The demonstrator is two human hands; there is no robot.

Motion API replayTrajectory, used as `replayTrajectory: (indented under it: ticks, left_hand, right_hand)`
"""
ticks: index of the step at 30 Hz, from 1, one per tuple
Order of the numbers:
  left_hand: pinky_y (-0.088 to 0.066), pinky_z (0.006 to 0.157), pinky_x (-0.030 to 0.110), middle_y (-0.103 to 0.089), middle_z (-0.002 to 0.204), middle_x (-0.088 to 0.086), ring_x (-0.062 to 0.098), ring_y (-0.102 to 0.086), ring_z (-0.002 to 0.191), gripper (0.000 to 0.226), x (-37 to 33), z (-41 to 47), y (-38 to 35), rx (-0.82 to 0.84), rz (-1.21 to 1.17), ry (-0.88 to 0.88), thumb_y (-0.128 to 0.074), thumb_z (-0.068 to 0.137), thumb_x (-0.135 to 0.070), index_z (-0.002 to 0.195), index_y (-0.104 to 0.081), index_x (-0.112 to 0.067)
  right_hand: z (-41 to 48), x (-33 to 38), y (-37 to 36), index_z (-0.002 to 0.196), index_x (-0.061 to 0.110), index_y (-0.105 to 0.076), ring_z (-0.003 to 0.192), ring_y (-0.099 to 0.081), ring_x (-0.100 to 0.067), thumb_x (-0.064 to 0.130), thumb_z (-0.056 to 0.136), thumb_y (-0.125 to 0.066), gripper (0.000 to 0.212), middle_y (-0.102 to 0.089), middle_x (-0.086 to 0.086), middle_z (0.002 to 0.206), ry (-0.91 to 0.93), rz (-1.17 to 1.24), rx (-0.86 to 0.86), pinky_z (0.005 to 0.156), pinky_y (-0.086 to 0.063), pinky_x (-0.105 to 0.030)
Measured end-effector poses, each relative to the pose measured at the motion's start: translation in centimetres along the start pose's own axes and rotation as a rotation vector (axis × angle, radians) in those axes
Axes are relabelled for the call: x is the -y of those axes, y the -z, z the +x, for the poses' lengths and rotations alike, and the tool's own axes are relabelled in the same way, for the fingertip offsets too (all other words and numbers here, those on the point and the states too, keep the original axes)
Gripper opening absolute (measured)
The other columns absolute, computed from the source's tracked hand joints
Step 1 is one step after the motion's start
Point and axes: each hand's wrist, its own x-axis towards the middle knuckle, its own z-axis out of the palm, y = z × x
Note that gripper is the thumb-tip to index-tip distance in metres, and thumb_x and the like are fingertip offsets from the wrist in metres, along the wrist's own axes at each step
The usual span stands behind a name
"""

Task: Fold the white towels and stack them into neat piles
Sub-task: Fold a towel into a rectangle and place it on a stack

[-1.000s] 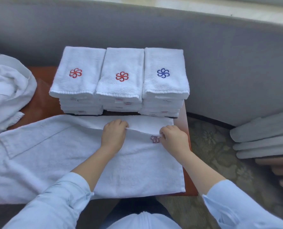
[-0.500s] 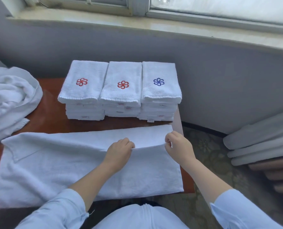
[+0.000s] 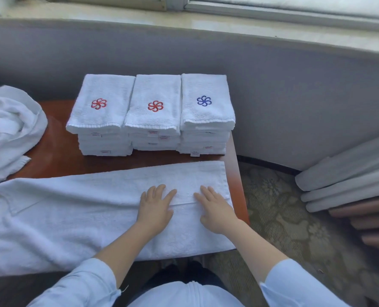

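Nearest me, my left hand (image 3: pixel 155 207) and my right hand (image 3: pixel 215 209) both lie flat, fingers straight and holding nothing, pressing on the one towel (image 3: pixel 73 218) I am working on. It stretches across the near side of the desk (image 3: pixel 58 149), its front edge hanging over towards my lap. The far long side is turned in, and its hem runs under my fingertips near the right end. Towards the left end that fold looks loose, with a skewed flap showing. I judge this towel to be at its first lengthwise fold: it wants smoothing along its length, then folding down to the size of the finished ones, then setting on a pile.

Beyond it, well clear of the towel, three piles stand side by side against the wall, touching one another: the left pile (image 3: pixel 100 111) and the middle pile (image 3: pixel 154 109) each show a red flower emblem on top, and the right pile (image 3: pixel 206 105) shows a blue one. That makes two red and one blue. Each pile holds several folded towels, but I cannot count the layers surely. They look square and about level.

At the far left a heap of unfolded towels (image 3: pixel 9 127) rests on the desk's edge. How many are in it I cannot tell, so some work remains.
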Motion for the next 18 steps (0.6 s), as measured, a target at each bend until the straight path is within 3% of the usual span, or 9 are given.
replayTrajectory:
  ticks: [2, 5, 8, 13, 15, 18]
  left_hand:
    - [-0.007, 0.120, 0.053, 0.012, 0.164, 0.002, 0.037, 0.010, 0.149, 0.070, -0.4, 0.0, -0.5, 0.139, 0.017, 0.004, -0.040, 0.100, -0.048, 0.155, 0.004, -0.043]
    - [-0.001, 0.119, 0.058, 0.028, 0.161, -0.001, 0.041, 0.023, 0.146, 0.074, -1.3, 0.7, -0.7, 0.191, 0.031, -0.036, -0.040, 0.100, -0.050, 0.150, 0.015, -0.048]
    - [0.000, 0.119, 0.059, 0.030, 0.160, -0.001, 0.043, 0.024, 0.145, 0.074, -2.5, 1.7, -0.4, 0.196, 0.058, -0.085, -0.039, 0.100, -0.049, 0.150, 0.015, -0.049]
    - [0.000, 0.120, 0.059, 0.025, 0.162, -0.002, 0.042, 0.022, 0.146, 0.070, -5.2, 3.4, 0.3, 0.189, 0.028, -0.169, -0.041, 0.100, -0.046, 0.153, 0.005, -0.047]
    - [0.000, 0.120, 0.057, 0.020, 0.163, -0.003, 0.040, 0.019, 0.147, 0.068, -5.6, 3.6, 0.8, 0.187, -0.003, -0.184, -0.043, 0.100, -0.045, 0.155, -0.002, -0.045]
    - [-0.008, 0.123, 0.046, 0.000, 0.166, -0.001, 0.028, 0.001, 0.152, 0.062, -4.6, 3.0, 1.5, 0.100, -0.124, -0.184, -0.047, 0.100, -0.038, 0.155, -0.020, -0.035]
  right_hand:
    - [0.1, 0.1, -0.3, 0.158, 0.025, -0.006, 0.151, 0.016, -0.022, 0.017, 0.094, -0.049, 0.077, 0.013, 0.001, 0.165, -0.018, -0.049, 0.060, 0.123, 0.000, -0.040]
    - [0.1, -0.7, -0.5, 0.158, 0.025, -0.004, 0.150, 0.019, -0.025, 0.020, 0.094, -0.050, 0.079, 0.016, 0.002, 0.164, -0.055, -0.072, 0.052, 0.123, 0.000, -0.042]
    - [-0.6, -2.3, -0.3, 0.158, 0.028, -0.001, 0.149, 0.022, -0.027, 0.022, 0.095, -0.050, 0.080, 0.017, 0.004, 0.164, -0.101, -0.068, 0.047, 0.124, -0.009, -0.043]
    - [-1.7, -4.8, 0.8, 0.157, 0.028, -0.002, 0.150, 0.020, -0.026, 0.022, 0.095, -0.050, 0.079, 0.017, 0.005, 0.164, -0.171, -0.070, 0.049, 0.122, -0.011, -0.042]
    - [-1.6, -4.9, 1.2, 0.156, 0.024, -0.012, 0.151, 0.010, -0.029, 0.020, 0.094, -0.050, 0.072, 0.006, 0.003, 0.164, -0.183, -0.051, 0.025, 0.120, -0.019, -0.041]
    - [-1.1, -3.9, 1.7, 0.141, 0.019, -0.039, 0.136, -0.031, -0.026, 0.018, 0.089, -0.053, 0.053, -0.034, -0.001, 0.142, -0.135, -0.048, -0.183, 0.105, -0.035, -0.030]
